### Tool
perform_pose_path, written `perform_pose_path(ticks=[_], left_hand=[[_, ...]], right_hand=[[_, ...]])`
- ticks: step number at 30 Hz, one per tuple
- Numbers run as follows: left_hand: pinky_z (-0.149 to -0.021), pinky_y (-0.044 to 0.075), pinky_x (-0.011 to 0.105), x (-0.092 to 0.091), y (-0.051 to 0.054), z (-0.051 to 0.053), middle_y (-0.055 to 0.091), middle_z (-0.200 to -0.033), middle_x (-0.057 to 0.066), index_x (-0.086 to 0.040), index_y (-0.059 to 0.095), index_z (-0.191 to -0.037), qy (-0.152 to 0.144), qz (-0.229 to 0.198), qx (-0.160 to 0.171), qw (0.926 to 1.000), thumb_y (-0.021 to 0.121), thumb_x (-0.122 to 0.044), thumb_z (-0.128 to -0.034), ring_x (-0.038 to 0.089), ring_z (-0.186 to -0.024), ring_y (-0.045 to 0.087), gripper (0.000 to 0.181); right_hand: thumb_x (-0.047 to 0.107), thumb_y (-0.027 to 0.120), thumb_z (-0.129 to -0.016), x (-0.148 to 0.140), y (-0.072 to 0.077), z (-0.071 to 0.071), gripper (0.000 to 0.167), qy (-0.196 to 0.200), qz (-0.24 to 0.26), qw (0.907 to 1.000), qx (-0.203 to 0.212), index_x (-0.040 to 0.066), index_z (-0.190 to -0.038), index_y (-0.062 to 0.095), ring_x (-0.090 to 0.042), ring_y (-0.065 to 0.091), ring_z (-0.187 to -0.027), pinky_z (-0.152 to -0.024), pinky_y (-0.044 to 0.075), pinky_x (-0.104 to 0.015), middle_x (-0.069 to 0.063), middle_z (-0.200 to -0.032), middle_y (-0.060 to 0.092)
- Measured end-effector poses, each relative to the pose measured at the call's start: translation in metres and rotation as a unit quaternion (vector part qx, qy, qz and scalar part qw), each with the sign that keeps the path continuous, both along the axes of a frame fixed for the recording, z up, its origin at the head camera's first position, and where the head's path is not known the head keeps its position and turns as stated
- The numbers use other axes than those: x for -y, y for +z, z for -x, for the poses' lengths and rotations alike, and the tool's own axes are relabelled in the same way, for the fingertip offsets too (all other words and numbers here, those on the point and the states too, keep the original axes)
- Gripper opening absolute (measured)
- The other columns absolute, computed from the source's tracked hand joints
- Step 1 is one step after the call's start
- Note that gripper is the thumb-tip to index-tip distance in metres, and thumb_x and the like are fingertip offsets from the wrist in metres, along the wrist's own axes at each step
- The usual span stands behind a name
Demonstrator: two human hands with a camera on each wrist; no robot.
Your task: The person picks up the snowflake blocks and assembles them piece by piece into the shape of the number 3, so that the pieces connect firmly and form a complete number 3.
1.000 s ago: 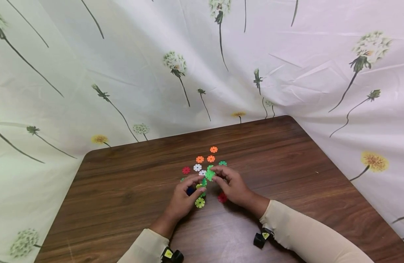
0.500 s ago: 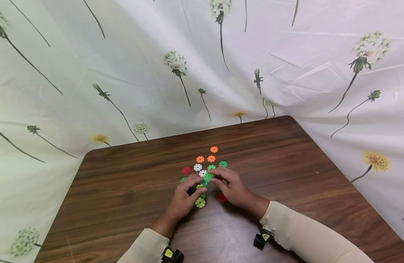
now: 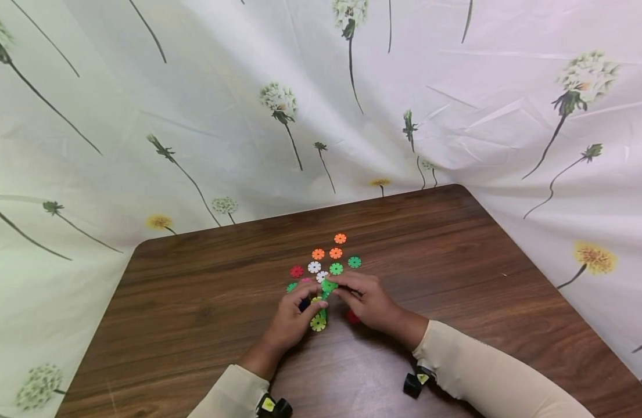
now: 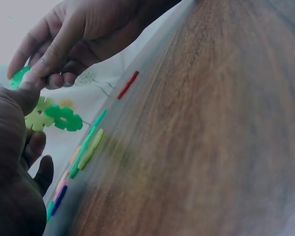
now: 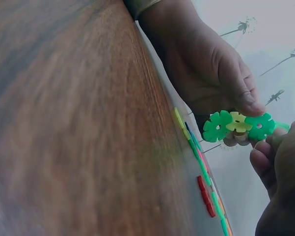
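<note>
Disc chain: row of toothed plastic discs [image 5: 243, 124], green, yellow, green, slotted edge to edge; held between the two hands, above the worktop, near its middle
End disc: one more green disc [image 3: 328, 285], at the right hand's end of the row, overlapping the last one in view; can't tell whether it's slotted in
Left hand [image 3: 290, 314]: thumb and fingers pinching the row
Right hand [image 3: 372, 299]: thumb and index fingertip pinching the end disc; hands close together
Left side, loose: dark blue disc [image 3: 304, 304] and pink disc [image 3: 306, 281], both partly hidden by left hand; yellow disc [image 3: 318, 327] flat on the near side
Right side, loose: red disc [image 3: 352, 317], partly covered by right hand
Far side, loose: two white discs [image 3: 314, 267] near each other; bright green disc [image 3: 336, 269] right of them, darker green disc [image 3: 354, 262] further right; three orange discs [image 3: 335, 253] beyond, one farthest out
Worktop [image 3: 205, 325]: dark wood grain, rounded far corners
Sleeves [image 3: 488, 366]: cream; black strapped device [image 3: 413, 383] at each wrist
Backdrop [image 3: 216, 104]: pale creased sheet, dandelion print
</note>
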State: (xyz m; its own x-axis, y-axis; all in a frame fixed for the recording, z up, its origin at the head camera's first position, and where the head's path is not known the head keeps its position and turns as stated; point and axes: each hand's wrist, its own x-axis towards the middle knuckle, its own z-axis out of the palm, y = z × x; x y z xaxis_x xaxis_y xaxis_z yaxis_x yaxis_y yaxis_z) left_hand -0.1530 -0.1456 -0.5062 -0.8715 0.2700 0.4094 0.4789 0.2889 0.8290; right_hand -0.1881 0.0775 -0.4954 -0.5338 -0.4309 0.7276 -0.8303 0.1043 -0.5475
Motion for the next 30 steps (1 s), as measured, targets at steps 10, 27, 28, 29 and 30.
perform_pose_path(ticks=[10,27,28,29,30], left_hand=[[-0.100,0.056,0.025,0.0015,0.0007,-0.0023,0.077,-0.119,0.017,0.002,0.078,-0.122,-0.012,0.007,-0.039,0.9991,0.076,0.000,-0.0990,0.009,-0.115,0.065,0.023],[-0.099,0.057,0.026,0.0032,-0.0016,-0.0026,0.078,-0.120,0.016,-0.001,0.077,-0.125,-0.012,0.002,-0.042,0.9991,0.075,-0.002,-0.1006,0.010,-0.115,0.067,0.025],[-0.096,0.057,0.027,0.0030,-0.0015,-0.0020,0.077,-0.115,0.016,-0.001,0.077,-0.124,-0.013,-0.004,-0.042,0.9990,0.075,-0.001,-0.1003,0.009,-0.110,0.066,0.024],[-0.093,0.057,0.027,0.0027,-0.0015,-0.0014,0.076,-0.111,0.015,-0.002,0.077,-0.123,-0.014,-0.009,-0.040,0.9990,0.075,-0.001,-0.1000,0.009,-0.106,0.065,0.023],[-0.091,0.057,0.027,0.0024,-0.0013,-0.0008,0.074,-0.107,0.015,-0.002,0.077,-0.121,-0.016,-0.016,-0.040,0.9990,0.076,0.000,-0.0998,0.009,-0.102,0.064,0.022]], right_hand=[[-0.018,0.078,-0.088,0.0030,0.0033,-0.0026,0.040,0.000,-0.011,0.9999,-0.005,-0.004,-0.126,0.078,-0.028,0.079,-0.092,-0.080,0.065,-0.027,-0.017,-0.112,0.082],[-0.018,0.079,-0.087,0.0070,0.0006,-0.0028,0.042,0.012,0.000,0.9999,-0.006,-0.004,-0.126,0.078,-0.025,0.075,-0.084,-0.073,0.062,-0.026,-0.015,-0.106,0.082],[-0.019,0.078,-0.087,0.0068,0.0003,-0.0028,0.042,0.014,0.004,0.9999,-0.006,-0.004,-0.127,0.078,-0.023,0.074,-0.082,-0.071,0.060,-0.024,-0.015,-0.104,0.081],[-0.020,0.078,-0.087,0.0065,0.0000,-0.0026,0.043,0.014,0.007,0.9998,-0.007,-0.004,-0.127,0.077,-0.022,0.072,-0.080,-0.070,0.059,-0.024,-0.015,-0.102,0.081],[-0.020,0.077,-0.087,0.0062,-0.0005,-0.0022,0.044,0.015,0.009,0.9998,-0.010,-0.004,-0.128,0.077,-0.021,0.070,-0.078,-0.069,0.058,-0.023,-0.015,-0.101,0.080]])
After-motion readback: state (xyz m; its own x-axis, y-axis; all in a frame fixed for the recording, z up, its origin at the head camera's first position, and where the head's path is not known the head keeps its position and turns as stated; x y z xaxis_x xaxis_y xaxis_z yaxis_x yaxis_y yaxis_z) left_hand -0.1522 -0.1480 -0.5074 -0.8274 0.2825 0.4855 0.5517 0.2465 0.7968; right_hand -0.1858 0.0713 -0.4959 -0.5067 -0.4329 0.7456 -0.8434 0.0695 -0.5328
